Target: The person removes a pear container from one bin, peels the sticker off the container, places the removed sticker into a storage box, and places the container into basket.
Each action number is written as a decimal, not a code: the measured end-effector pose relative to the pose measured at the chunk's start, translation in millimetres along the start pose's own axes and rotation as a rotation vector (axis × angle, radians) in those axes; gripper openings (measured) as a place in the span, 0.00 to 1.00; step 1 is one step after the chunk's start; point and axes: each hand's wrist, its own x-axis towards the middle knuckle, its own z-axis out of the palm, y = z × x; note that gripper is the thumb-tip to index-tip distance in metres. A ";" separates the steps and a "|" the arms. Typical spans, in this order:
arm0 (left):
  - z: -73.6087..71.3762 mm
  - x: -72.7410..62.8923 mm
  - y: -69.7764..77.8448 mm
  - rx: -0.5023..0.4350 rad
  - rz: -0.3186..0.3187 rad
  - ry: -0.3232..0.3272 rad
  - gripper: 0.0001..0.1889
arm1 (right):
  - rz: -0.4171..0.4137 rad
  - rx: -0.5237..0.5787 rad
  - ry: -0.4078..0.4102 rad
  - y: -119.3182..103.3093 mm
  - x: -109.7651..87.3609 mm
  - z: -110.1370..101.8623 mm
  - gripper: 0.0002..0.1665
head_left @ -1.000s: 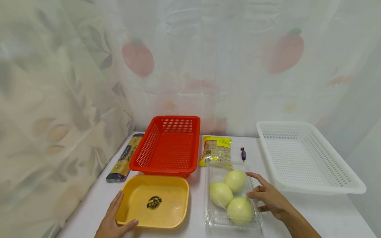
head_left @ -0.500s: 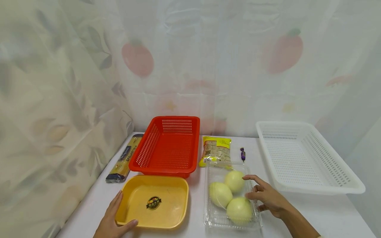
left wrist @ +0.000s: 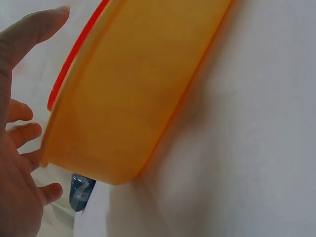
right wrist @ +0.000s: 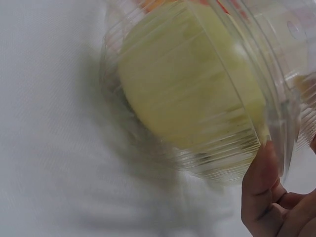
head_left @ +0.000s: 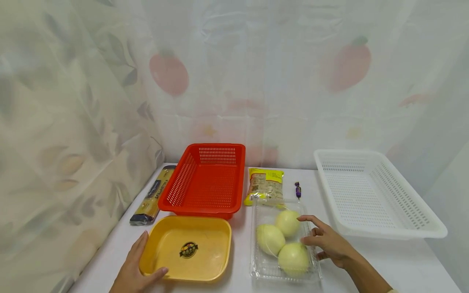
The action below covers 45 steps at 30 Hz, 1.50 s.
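Observation:
A yellow plastic basin (head_left: 205,254) with a dark round label inside stands at the front left. My left hand (head_left: 133,264) lies at its left end, fingers spread along the side and thumb by the front rim. In the left wrist view the fingers (left wrist: 25,134) are loose beside the rim, not wrapped round it. To the right is a clear plastic clamshell box (head_left: 264,270) holding three pale yellow-green round fruits (head_left: 271,240). My right hand (head_left: 331,244) pinches its right edge; the right wrist view shows the thumb (right wrist: 261,170) against the box under the flange.
Behind the basin stands a red perforated basket (head_left: 239,179), with a spaghetti packet (head_left: 150,203) along its left. A yellow-and-clear food bag (head_left: 265,185) and a purple wrapped candy (head_left: 298,190) lie behind the box. A white perforated basket (head_left: 366,195) stands at the right.
My left hand has shifted slightly left at the basin's end. The right hand's upper finger has come a little nearer over the box lid; the box and fruits have barely moved.

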 end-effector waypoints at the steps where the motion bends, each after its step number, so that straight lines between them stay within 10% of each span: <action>1: -1.3 -0.4 2.2 -0.001 0.004 0.003 0.64 | -0.001 0.000 0.000 -0.4 -0.2 0.0 0.39; 9: -11.9 -0.4 22.4 0.007 -0.061 -0.036 0.63 | 0.010 0.006 0.011 -1.1 -1.0 0.4 0.39; 24: -30.6 -1.0 70.1 -0.125 0.049 0.059 0.55 | 0.016 0.008 0.027 -0.3 1.3 3.4 0.39; 45: -19.1 9.2 102.9 -0.327 0.261 0.099 0.53 | 0.023 0.008 0.052 0.6 1.1 5.2 0.38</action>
